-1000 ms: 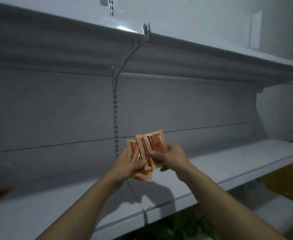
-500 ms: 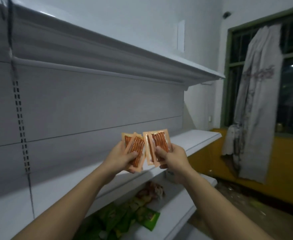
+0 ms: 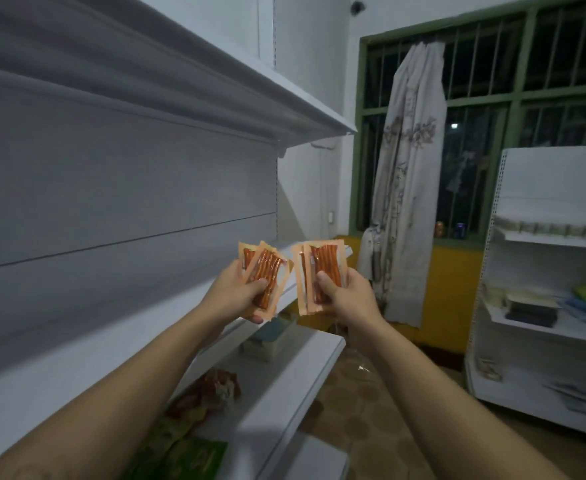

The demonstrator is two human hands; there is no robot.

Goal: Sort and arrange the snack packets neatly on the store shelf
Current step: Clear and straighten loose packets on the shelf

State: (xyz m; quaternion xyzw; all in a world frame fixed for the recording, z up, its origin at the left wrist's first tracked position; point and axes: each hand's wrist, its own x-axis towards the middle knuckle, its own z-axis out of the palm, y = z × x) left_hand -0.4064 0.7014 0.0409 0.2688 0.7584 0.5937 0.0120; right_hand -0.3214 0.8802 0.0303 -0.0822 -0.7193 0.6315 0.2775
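Note:
My left hand [image 3: 234, 294] grips two overlapping orange snack packets [image 3: 267, 268] with reddish sticks inside. My right hand [image 3: 345, 296] grips another pair of the same orange packets [image 3: 322, 263], thumb across their front. Both sets are held upright in the air, a small gap apart, in front of the right end of the white shelf board [image 3: 87, 355]. The white shelf unit [image 3: 111, 188] runs along the left, with an upper shelf [image 3: 284, 91] overhead.
On the lower shelf [image 3: 295, 368] lie red packets [image 3: 212, 389], green packets [image 3: 194, 459] and a pale box [image 3: 267, 341]. A second white shelf unit [image 3: 544, 306] with goods stands at right. A barred window with a curtain [image 3: 405, 188] is ahead.
The view has swung to the right along the shelf toward the window. The packets, held together as one fan before, are now split into two sets, one in each hand.

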